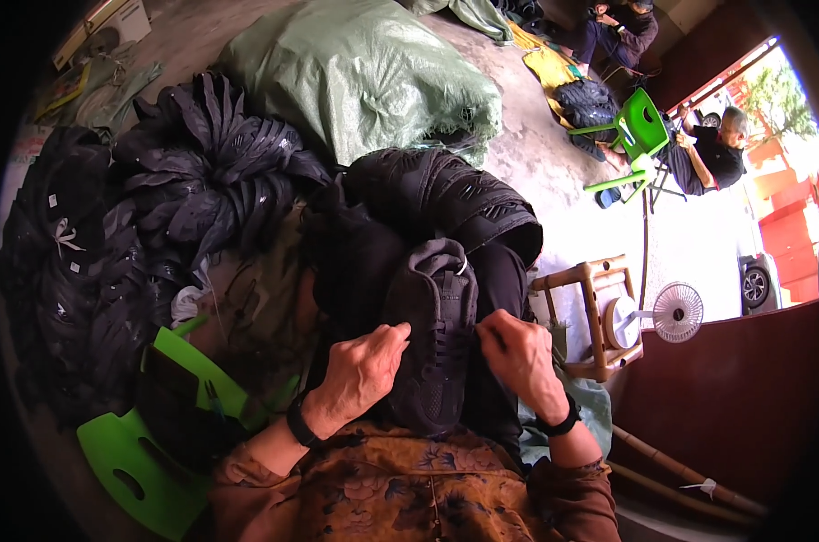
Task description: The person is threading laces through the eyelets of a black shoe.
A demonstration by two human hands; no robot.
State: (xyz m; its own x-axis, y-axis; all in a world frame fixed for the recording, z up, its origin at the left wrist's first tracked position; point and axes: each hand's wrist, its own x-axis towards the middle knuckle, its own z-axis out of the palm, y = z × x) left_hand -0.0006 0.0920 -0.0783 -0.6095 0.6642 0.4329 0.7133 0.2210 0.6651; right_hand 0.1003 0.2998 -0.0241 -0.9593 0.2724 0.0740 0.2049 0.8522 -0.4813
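Observation:
A black lace-up shoe upper point(425, 375) lies lengthwise on my lap, its collar pointing away from me and its toe toward my belly. Dark laces cross its middle. At its left edge is my left hand point(360, 369), fingers curled into a pinch. Across from it, by the lace rows on the right edge, my right hand point(521, 354) pinches with thumb and forefinger. Whatever lies in either pinch is too dark and small to make out. Beyond the shoe upper, a row of nested black shoe uppers point(441, 194) rests over my knees.
Bundles of black shoe uppers point(215, 172) pile up at left, beside a green plastic chair point(170, 434). A big pale green sack point(355, 77) stands ahead. To the right are a bamboo stool point(590, 312) and a small fan point(676, 313). Two people sit farther off.

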